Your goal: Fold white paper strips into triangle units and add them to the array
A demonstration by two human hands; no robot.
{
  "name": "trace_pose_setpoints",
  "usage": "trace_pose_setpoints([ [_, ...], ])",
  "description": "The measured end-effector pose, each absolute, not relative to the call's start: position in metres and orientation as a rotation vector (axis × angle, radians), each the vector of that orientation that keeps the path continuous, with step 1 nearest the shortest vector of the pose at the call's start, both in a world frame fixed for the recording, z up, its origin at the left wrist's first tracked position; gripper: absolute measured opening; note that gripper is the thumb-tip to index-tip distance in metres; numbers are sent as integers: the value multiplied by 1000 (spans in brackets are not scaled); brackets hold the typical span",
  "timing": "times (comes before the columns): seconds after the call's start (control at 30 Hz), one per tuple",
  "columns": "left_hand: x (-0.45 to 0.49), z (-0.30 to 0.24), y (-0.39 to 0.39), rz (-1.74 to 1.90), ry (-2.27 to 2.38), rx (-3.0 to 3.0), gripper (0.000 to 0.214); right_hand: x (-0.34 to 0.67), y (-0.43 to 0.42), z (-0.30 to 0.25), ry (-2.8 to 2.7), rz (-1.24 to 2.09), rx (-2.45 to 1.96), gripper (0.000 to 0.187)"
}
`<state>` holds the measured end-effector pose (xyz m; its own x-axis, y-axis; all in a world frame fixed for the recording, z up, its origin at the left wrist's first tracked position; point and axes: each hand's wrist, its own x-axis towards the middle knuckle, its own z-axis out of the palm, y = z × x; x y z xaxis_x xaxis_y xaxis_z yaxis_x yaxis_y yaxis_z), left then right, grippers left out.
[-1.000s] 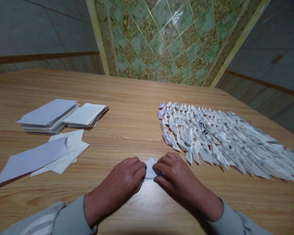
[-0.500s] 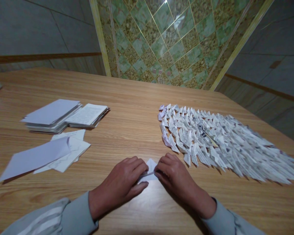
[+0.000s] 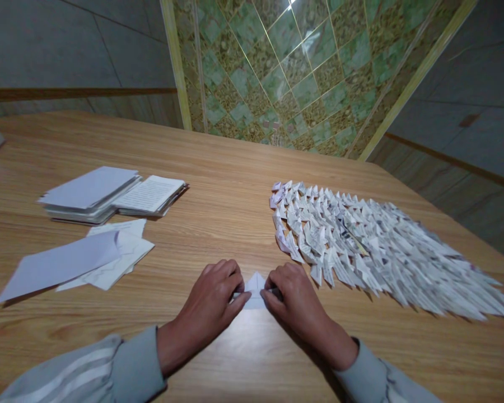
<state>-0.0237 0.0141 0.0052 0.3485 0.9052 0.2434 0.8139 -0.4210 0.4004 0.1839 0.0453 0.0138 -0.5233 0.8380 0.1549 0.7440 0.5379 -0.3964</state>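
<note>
The left hand [image 3: 216, 291] pinches the left end of a small folded white paper [image 3: 256, 284] between thumb and curled fingers; the right hand [image 3: 296, 294] grips the right end in the same manner. The paper lies directly between the two hands, low on the wood-grain table [image 3: 218, 224]. Its lower band runs left to right, from one thumb to the other, and its pointed peak faces away from the person. Neither hand is nearer: both touch the paper, at opposite ends of that band. The fingers hide the outer ends, so the full length cannot be told. Beyond the right hand, just beside it, begin close rows of folded paper pieces [image 3: 386, 246], set point to point. Left of the left hand and well apart from it, loose sheets [image 3: 63, 263] overlap. Behind these stand a white-topped paper stack [image 3: 90, 187] and, touching it, a printed-page stack [image 3: 151, 193].
</note>
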Motion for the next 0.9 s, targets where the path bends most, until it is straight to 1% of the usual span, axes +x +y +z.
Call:
trace_pose_setpoints([
  [0.27,-22,6,16,651,1565,2363,10,186,45,16,-2476,418,-1274,7],
  [0.53,-28,6,16,666,1551,2268,5,191,44,16,-2468,467,-1297,14],
  [0.63,-29,6,15,674,1522,2256,15,191,43,17,-2465,469,-1307,17],
  [0.7,-28,7,15,663,1520,2247,18,191,42,17,-2457,452,-1317,20],
  [0.77,-25,8,16,642,1533,2231,16,190,41,18,-2455,443,-1327,22],
  [0.9,-21,7,20,626,1539,2218,11,188,40,18,-2463,482,-1335,20],
])
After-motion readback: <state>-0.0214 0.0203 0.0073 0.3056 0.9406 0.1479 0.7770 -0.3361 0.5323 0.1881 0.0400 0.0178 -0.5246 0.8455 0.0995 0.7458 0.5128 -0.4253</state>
